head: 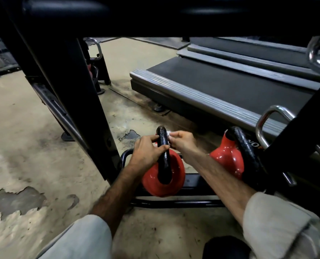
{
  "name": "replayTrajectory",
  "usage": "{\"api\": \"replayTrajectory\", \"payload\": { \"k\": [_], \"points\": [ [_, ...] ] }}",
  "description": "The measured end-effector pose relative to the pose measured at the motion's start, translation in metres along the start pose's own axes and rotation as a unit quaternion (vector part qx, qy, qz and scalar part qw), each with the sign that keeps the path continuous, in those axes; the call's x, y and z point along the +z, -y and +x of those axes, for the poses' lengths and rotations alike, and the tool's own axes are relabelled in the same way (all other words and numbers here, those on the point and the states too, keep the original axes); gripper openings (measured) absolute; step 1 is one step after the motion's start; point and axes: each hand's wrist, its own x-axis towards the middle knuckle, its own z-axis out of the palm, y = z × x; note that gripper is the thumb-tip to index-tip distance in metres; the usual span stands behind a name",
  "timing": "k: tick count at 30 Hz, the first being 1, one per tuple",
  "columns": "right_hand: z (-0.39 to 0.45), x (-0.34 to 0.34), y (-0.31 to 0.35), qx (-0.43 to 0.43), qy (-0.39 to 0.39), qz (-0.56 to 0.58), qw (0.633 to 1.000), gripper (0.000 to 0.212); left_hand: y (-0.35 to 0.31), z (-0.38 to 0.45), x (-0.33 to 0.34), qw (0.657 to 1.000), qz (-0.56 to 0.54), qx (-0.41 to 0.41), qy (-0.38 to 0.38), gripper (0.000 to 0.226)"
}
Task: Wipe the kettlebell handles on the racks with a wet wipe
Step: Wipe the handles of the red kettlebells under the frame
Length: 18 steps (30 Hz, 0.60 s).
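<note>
Worn concrete floor [33,146]; treadmill [220,86] beyond the black rack [174,202].

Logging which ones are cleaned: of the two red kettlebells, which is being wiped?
The left kettlebell, nearer the black upright: both hands are at its black handle, the right hand pinching the white wipe. The right kettlebell is untouched.

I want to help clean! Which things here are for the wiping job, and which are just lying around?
For the job: left kettlebell, its handle, wipe, left hand, right hand, right kettlebell, rack.

Just around: treadmill, chrome handles, floor.
</note>
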Motion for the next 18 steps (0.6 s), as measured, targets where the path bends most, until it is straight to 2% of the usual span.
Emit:
{"api": "replayTrajectory", "payload": {
  "k": [4, 8, 10, 14, 18],
  "points": [
    [-0.003, 0.005, -0.012, 0.123, 0.039, 0.138, 0.982, 0.012, -0.001, -0.002, 0.000, 1.000, -0.009, 0.014, 0.003, 0.071],
    [0.008, 0.023, -0.022, 0.205, 0.068, 0.243, 0.946, 0.034, -0.006, -0.005, -0.001, 1.000, 0.000, 0.023, 0.006, 0.056],
    [-0.003, 0.017, -0.023, 0.191, 0.091, 0.266, 0.941, 0.030, -0.007, -0.006, -0.001, 1.000, -0.001, 0.026, 0.004, 0.055],
    [-0.030, -0.011, -0.032, 0.095, 0.135, 0.236, 0.957, 0.017, -0.003, -0.006, -0.002, 1.000, -0.001, 0.025, -0.001, 0.063],
    [-0.025, -0.015, -0.019, -0.002, 0.096, 0.135, 0.986, 0.013, 0.001, -0.004, 0.001, 1.000, -0.013, 0.012, 0.000, 0.072]
  ]
}}
